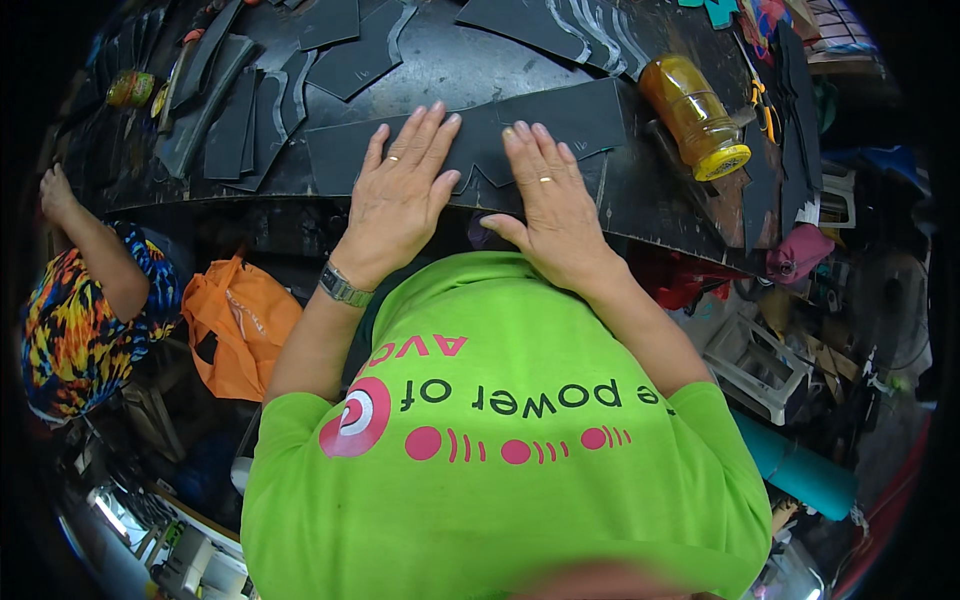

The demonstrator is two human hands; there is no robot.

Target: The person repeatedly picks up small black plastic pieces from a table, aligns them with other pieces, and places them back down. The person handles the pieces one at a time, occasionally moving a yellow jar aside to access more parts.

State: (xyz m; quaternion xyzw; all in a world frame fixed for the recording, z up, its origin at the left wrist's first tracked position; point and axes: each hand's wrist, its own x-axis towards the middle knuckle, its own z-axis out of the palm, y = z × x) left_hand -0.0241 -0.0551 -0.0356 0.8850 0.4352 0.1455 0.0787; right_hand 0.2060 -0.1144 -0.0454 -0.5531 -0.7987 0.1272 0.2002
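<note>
From my remote seat I see the left hand (400, 195) laid flat, its fingers slightly fanned and thumb apart; the right hand (552, 195) is also flat, fingers nearly together, thumb stretched inward. Both rest on a long black sheet (480, 132) at the near edge of the dark table (440, 62). Its long axis runs left to right across my view, the right end angled a little farther from the wearer; a jagged notch faces the body. Just right lies a jar (690, 112), its yellow lid toward the wearer. Beyond it are orange-handled scissors (766, 112).
</note>
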